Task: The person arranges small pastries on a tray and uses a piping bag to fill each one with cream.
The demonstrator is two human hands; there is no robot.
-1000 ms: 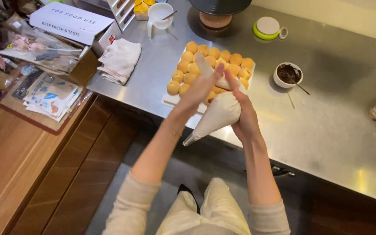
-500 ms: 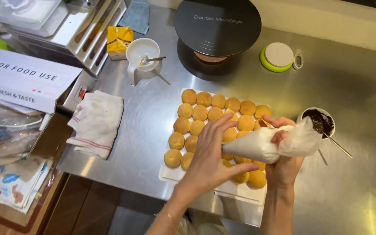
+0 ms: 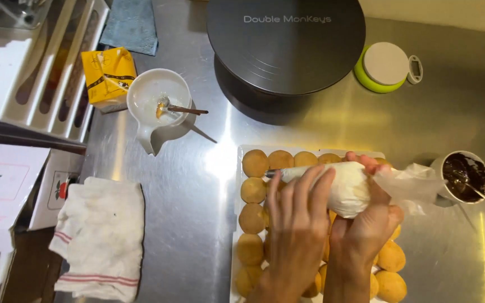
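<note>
Bulging white piping bag (image 3: 343, 188) over golden buns (image 3: 254, 163)

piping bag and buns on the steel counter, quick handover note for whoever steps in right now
Right hand grips the filled piping bag at its twisted end. Left hand lies over the bag near the nozzle, which points left over the top rows. Round golden buns sit in rows on a white tray. Chocolate bowl stands to the right. Which buns are filled cannot be told.

We note a brushed steel counter (image 3: 197, 224) with bright overhead glare, and a pale wall strip (image 3: 439, 11) behind it.
</note>
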